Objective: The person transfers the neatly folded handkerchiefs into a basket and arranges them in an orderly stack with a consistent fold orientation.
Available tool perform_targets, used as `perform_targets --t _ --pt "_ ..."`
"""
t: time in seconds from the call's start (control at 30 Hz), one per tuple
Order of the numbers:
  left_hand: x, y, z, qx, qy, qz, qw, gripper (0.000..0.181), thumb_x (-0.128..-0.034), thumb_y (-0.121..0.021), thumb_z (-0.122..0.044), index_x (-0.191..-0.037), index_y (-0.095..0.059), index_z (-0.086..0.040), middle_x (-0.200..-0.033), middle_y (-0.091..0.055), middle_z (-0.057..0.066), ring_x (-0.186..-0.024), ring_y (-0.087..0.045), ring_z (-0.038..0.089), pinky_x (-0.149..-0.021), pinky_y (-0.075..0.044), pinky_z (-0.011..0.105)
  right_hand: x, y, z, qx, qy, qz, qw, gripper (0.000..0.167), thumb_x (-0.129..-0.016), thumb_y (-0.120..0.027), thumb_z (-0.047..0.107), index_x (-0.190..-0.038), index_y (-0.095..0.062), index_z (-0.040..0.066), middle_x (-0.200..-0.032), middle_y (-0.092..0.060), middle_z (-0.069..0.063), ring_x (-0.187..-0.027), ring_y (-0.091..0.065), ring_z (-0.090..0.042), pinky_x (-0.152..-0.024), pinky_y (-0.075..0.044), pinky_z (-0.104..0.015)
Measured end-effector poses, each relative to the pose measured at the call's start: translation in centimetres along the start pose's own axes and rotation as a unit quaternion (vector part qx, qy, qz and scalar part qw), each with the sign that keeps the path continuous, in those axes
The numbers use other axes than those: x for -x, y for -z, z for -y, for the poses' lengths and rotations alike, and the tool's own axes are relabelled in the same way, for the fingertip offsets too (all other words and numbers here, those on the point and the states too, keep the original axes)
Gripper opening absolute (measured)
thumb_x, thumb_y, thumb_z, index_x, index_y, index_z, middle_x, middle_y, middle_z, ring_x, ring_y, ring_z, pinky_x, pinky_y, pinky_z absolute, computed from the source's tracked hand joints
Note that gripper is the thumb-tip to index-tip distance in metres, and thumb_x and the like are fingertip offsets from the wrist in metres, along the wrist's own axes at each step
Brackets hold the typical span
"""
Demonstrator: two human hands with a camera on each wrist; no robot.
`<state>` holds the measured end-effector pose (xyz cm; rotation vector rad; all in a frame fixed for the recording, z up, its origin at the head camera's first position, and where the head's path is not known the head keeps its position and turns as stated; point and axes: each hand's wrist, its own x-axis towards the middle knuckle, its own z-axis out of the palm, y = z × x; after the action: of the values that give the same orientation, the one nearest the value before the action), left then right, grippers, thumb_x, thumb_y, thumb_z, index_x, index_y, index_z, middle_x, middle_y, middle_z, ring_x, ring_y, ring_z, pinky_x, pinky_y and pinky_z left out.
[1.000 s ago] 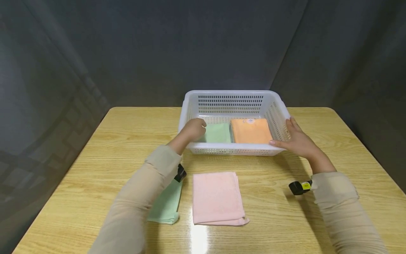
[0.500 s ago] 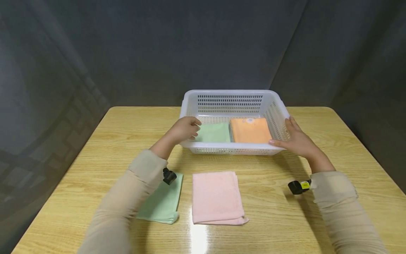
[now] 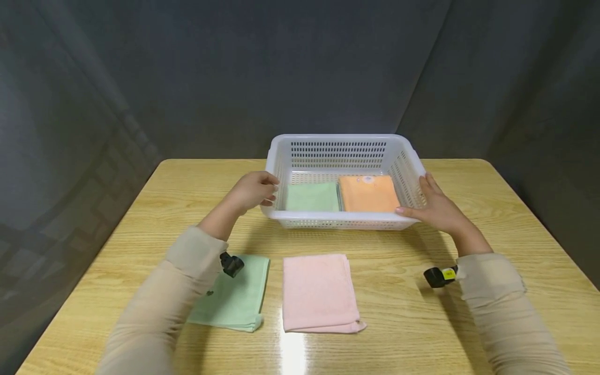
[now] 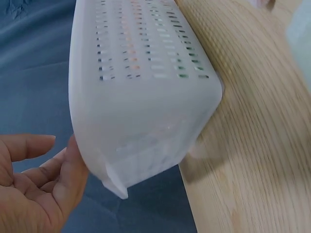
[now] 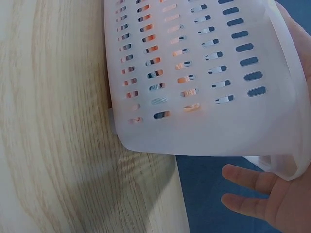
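Observation:
A white perforated basket (image 3: 337,215) stands at the back of the table, a folded green cloth (image 3: 311,197) in its left part and a folded orange cloth (image 3: 369,194) in its right. At the basket's left rim is my left hand (image 3: 250,191), fingers loosely bent; in the left wrist view that hand (image 4: 41,189) has fingertips against the rim. My right hand (image 3: 438,208) rests on the right front corner, thumb on the rim and fingers along the outside. The right wrist view shows two fingers of this hand (image 5: 286,199) extended beneath the rim.
Nearer on the table (image 3: 398,323) lie a folded pink cloth (image 3: 320,292) and, left of it, another green cloth (image 3: 239,299), partly under my left forearm. A dark curtain (image 3: 300,67) hangs behind the table.
My left hand has come out of the basket and moved left to its rim, uncovering more of the green cloth inside. My right hand has stayed at its corner.

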<state>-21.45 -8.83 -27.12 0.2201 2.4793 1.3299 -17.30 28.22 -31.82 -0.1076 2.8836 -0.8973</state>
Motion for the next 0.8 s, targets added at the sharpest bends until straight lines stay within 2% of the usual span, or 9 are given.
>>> perform_targets --t 0.2,0.37,0.6,0.8 --pt "0.4 1.0 0.6 0.016 -0.002 -0.013 0.9998 0.03 -0.0881 -0.043 -0.006 -0.114 -0.046 0.008 -0.105 -0.049 0.02 -0.085 -0.052 0.027 -0.071 -0.047 0.032 0.0 0.0 0.0 -0.002 0.0 0.0 1.0 0.108 -0.072 -0.061 0.05 -0.134 0.014 0.002 -0.138 0.024 -0.012 -0.12 0.0 -0.051 -0.086 -0.013 -0.066" --pt "0.8 2.0 1.5 0.012 -0.003 -0.013 0.9998 0.029 -0.0883 -0.044 -0.008 -0.113 -0.047 0.008 -0.105 -0.05 0.02 -0.083 -0.053 0.026 -0.072 -0.047 0.035 0.0 0.0 0.0 0.001 0.001 -0.001 1.0 0.108 -0.072 -0.061 0.05 -0.134 0.013 0.002 -0.138 0.024 -0.012 -0.12 -0.001 -0.051 -0.085 -0.014 -0.066" --pt "1.5 3.0 2.8 -0.004 0.007 0.019 0.9998 0.035 -0.0897 -0.044 -0.01 -0.12 -0.041 0.008 -0.111 -0.046 0.022 -0.093 -0.051 0.033 -0.077 -0.045 0.035 0.0 0.0 -0.1 0.002 0.005 0.001 1.0 0.108 -0.073 -0.061 0.049 -0.134 0.014 0.001 -0.138 0.024 -0.014 -0.12 -0.001 -0.051 -0.086 -0.013 -0.065" --pt "2.0 3.8 4.3 -0.026 0.033 0.07 0.9966 0.04 -0.0904 -0.044 -0.013 -0.124 -0.036 0.007 -0.115 -0.044 0.023 -0.098 -0.047 0.035 -0.081 -0.042 0.037 0.0 -0.1 -0.1 0.0 0.01 -0.002 0.9999 0.107 -0.074 -0.061 0.048 -0.134 0.014 0.001 -0.138 0.022 -0.015 -0.12 0.0 -0.05 -0.086 -0.013 -0.065"
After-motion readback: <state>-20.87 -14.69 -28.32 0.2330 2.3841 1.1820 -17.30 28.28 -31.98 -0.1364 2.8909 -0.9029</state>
